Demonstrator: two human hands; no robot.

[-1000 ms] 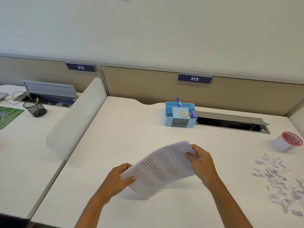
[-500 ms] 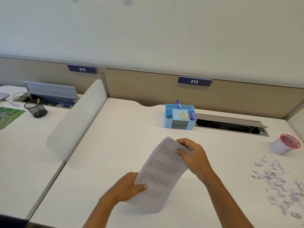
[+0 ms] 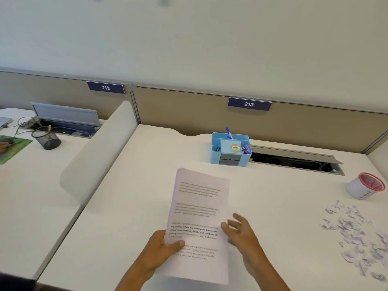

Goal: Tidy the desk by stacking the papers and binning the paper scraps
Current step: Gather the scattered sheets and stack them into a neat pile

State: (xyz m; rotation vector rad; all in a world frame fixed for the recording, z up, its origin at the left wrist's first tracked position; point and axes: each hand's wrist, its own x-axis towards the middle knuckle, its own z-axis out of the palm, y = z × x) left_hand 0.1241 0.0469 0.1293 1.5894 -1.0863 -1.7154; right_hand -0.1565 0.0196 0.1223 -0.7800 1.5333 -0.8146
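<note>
White printed paper forms 1 stack of papers [image 3: 199,223], lying near the front edge of the desk [image 3: 147,185], roughly midway between its left and right edges; the sheet count within the stack cannot be told. The left hand [image 3: 159,253] pinches the stack at its lower left edge, thumb on top, fingers hidden beneath; the right hand [image 3: 241,234] hovers just beside the right edge, fingers spread and relaxed, holding nothing. Handling judgement: the stack is light, flexible and prone to fanning or sliding sheet over sheet; grip it at 2 opposite long edges and square it against the surface. The paper scraps [image 3: 357,234] lie scattered near the right edge, too many to count, probably light and easily blown; gather by sweeping, not pinching singly. 1 red-rimmed cup [image 3: 365,186] stands behind the scraps; 1 blue organiser [image 3: 230,149] sits at the back edge.
</note>
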